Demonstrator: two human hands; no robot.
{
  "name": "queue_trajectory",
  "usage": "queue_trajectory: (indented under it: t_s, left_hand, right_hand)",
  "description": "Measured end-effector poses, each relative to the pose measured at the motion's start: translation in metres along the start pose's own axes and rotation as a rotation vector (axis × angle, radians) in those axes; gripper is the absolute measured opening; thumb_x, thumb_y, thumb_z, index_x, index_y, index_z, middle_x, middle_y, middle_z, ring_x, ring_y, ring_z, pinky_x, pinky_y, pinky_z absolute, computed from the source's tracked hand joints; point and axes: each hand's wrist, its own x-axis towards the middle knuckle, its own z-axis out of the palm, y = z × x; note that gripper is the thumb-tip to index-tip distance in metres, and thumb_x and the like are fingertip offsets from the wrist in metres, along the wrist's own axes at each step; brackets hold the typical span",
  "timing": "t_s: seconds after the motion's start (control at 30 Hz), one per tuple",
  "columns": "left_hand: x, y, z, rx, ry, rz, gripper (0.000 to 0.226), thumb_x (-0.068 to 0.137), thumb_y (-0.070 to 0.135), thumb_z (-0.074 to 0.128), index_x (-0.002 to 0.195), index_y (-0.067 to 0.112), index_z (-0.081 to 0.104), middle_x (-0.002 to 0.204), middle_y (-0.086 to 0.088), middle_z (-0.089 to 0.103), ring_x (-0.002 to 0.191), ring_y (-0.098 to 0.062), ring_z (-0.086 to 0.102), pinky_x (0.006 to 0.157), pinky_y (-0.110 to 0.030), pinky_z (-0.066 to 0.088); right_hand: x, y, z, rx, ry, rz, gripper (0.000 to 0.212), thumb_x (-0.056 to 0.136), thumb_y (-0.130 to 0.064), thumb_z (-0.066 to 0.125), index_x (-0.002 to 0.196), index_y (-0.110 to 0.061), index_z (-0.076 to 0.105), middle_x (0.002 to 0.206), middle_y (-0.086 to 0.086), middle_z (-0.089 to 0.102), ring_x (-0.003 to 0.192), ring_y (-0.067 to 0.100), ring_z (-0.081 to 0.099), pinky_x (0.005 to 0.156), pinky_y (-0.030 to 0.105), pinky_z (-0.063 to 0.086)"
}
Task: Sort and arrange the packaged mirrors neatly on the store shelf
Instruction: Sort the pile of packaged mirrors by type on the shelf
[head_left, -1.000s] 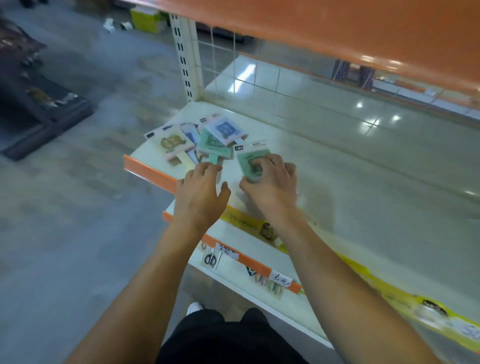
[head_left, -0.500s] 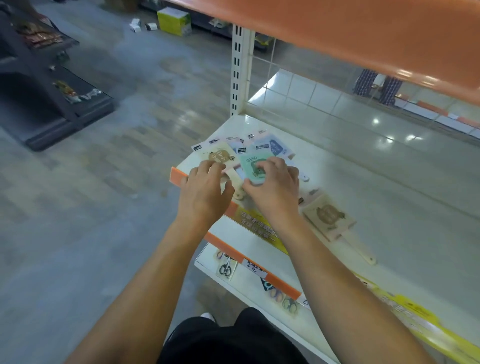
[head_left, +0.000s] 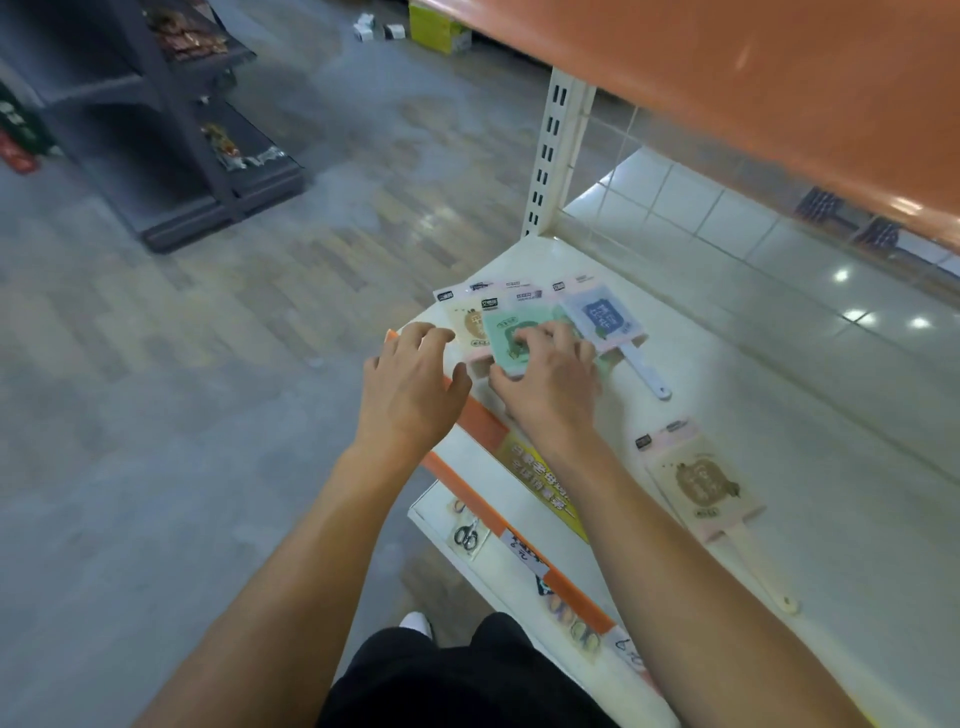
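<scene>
Currently your right hand (head_left: 550, 374) lies palm down on the green packaged mirror (head_left: 511, 332), fingers curled over its face and thumb at its near edge, gripping it. Your left hand (head_left: 410, 384) hovers at its 9 o'clock over the orange shelf lip (head_left: 485, 423), fingers spread and relaxed, holding nothing. The green pack tops a fanned pile at the shelf's left front corner: a tan packaged mirror (head_left: 467, 325) at 9 o'clock, a blue packaged mirror (head_left: 602, 317) at 2 o'clock. A second tan mirror (head_left: 704, 483) lies apart at 4 o'clock. Bare white shelf (head_left: 779, 374) extends from 1 to 3 o'clock; the upright post (head_left: 550, 156) stands at 12 o'clock.
</scene>
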Motion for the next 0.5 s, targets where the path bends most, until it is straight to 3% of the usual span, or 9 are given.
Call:
queue_trajectory:
  t_s: [0.2,0.37,0.5]
  left_hand:
    - [-0.002,0.007,0.003,0.004,0.033,0.029,0.037,0.09,0.034,0.051,0.124,0.018,0.055,0.131,-0.001,0.053,0.119,-0.03,0.049,0.094,-0.042,0.039]
    - [-0.008,0.022,0.005,-0.002,0.055,0.076,0.034,0.089,0.03,0.055,0.119,0.014,0.059,0.127,-0.005,0.057,0.111,-0.031,0.055,0.092,-0.045,0.042]
    - [-0.012,0.033,0.01,0.008,0.055,0.117,0.033,0.089,0.029,0.054,0.117,0.013,0.06,0.125,-0.008,0.058,0.107,-0.033,0.058,0.086,-0.044,0.046]
  right_hand:
    - [-0.008,0.009,-0.003,0.012,0.0,-0.022,0.044,0.076,-0.037,0.066,0.117,-0.022,0.06,0.128,-0.001,0.053,0.113,0.028,0.044,0.09,0.039,0.038]
    - [-0.023,0.02,-0.011,0.017,-0.031,0.061,0.044,0.078,-0.038,0.063,0.12,-0.025,0.055,0.131,-0.004,0.048,0.118,0.027,0.04,0.094,0.038,0.036]
    - [-0.034,0.031,-0.018,0.003,-0.053,0.027,0.044,0.084,-0.043,0.067,0.122,-0.024,0.054,0.134,-0.002,0.047,0.121,0.028,0.039,0.096,0.039,0.037]
